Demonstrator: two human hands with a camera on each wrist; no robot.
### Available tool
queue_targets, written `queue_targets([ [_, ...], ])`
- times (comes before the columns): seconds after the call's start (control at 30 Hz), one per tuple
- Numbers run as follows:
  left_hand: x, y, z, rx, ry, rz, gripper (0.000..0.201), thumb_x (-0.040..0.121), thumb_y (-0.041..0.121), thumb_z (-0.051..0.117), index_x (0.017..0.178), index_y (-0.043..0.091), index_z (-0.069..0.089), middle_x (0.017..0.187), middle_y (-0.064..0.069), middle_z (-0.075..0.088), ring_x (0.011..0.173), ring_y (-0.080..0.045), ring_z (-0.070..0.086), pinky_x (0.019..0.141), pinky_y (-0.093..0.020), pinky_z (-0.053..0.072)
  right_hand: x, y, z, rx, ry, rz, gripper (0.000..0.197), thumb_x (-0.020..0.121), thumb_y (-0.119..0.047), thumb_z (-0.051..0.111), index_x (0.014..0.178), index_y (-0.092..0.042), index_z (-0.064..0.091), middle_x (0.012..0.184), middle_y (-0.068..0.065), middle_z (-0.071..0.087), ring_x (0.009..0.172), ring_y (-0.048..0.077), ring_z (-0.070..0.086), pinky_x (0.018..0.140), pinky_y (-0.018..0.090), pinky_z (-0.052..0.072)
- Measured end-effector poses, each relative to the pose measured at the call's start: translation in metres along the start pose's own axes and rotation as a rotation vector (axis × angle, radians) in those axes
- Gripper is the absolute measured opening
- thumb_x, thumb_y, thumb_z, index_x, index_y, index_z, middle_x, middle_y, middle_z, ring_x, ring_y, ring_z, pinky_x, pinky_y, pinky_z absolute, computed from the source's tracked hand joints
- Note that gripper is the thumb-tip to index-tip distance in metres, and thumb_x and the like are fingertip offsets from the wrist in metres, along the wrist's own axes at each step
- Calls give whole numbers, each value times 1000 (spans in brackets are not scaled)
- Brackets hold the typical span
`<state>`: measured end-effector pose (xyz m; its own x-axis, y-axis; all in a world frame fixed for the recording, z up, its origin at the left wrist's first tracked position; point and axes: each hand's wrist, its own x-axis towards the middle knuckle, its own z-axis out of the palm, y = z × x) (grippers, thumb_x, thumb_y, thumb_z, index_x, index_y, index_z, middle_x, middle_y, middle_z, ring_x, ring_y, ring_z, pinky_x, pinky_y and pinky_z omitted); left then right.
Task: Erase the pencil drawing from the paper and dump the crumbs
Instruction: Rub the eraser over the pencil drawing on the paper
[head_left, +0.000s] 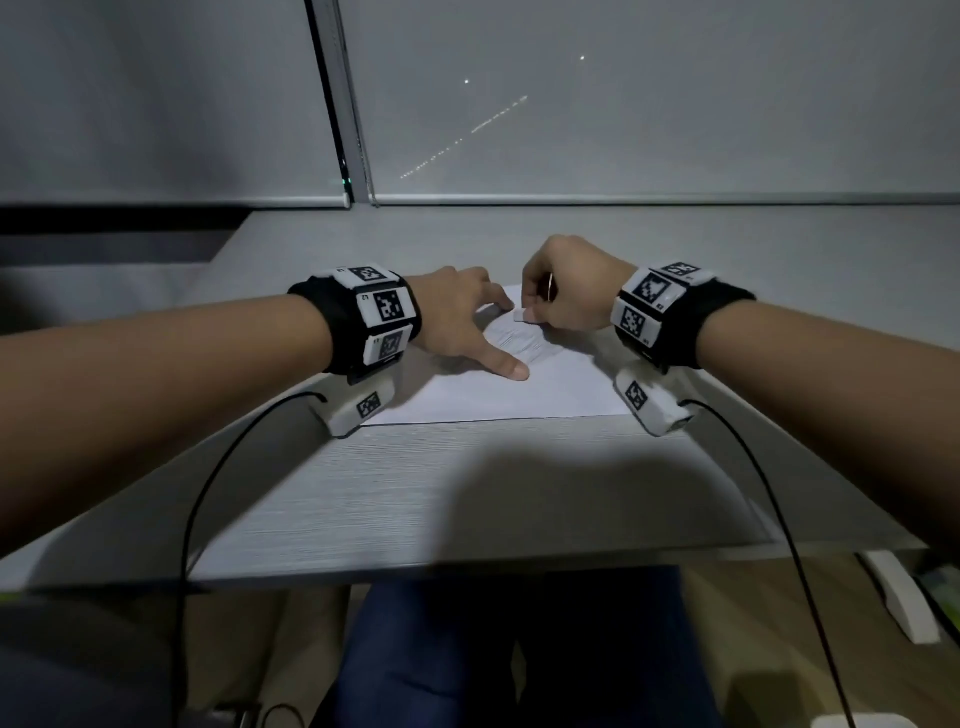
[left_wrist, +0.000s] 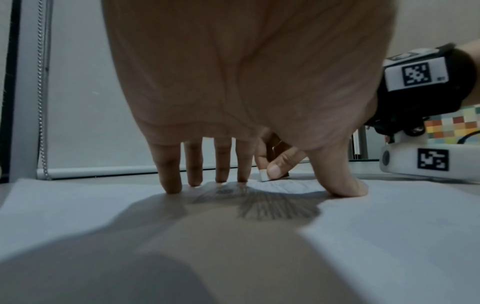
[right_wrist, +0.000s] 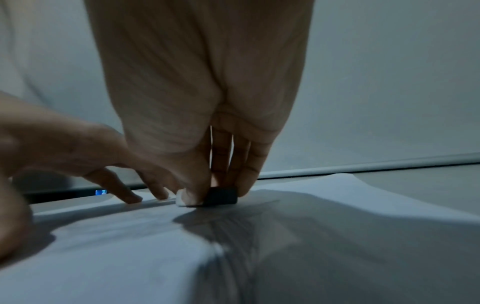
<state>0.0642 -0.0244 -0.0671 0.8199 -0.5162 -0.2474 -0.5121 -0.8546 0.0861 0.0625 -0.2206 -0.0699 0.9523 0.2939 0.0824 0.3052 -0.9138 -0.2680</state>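
Most of the grey pencil hatching (left_wrist: 272, 207) remains on the white paper sheet (head_left: 498, 395) on the desk, right hand (head_left: 566, 286) pinching the small white block eraser (head_left: 520, 315) against it, left hand (head_left: 462, 317) splayed flat pinning the sheet, crumbs undumped.
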Motion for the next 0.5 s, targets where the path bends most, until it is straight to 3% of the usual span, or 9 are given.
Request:
queue_targets([
  [0.07,0,-1,0,13,-29,-5,124,62,103,65,167,41,39,148,6,45,140,-29,50,118,-55,44,-3,1,2,-24,1,-20,9,90,-20,78,85,-13,76,73,-4,68,70,18,64,65,24,46],
  [0.17,2,2,-2,47,-73,-18,136,51,109,62,169,48,32,129,8,44,131,-30,53,113,-55,48,-5,4,6,-29,-10,-59,10,92,-21,74,87,-12,74,78,2,72,73,23,66,67,29,52],
  [0.27,4,4,-6,58,-100,-33,136,46,110,62,166,53,32,121,9,44,128,-30,52,112,-56,49,-3,4,2,1,-83,-82,10,90,-22,77,84,-15,76,74,-2,71,67,13,64,65,26,50],
  [0.4,5,6,-9,62,-113,-41,133,47,109,64,165,57,31,120,9,44,130,-30,49,112,-58,47,5,3,-8,4,-110,-70,10,86,-22,81,78,-16,78,68,-7,69,62,8,62,63,22,49],
  [0.5,5,6,-9,78,-121,-45,137,46,110,61,167,54,29,125,9,43,133,-30,48,112,-59,47,13,3,-11,-18,-54,-14,12,84,-21,81,74,-15,77,70,-3,72,68,18,67,68,32,60],
])
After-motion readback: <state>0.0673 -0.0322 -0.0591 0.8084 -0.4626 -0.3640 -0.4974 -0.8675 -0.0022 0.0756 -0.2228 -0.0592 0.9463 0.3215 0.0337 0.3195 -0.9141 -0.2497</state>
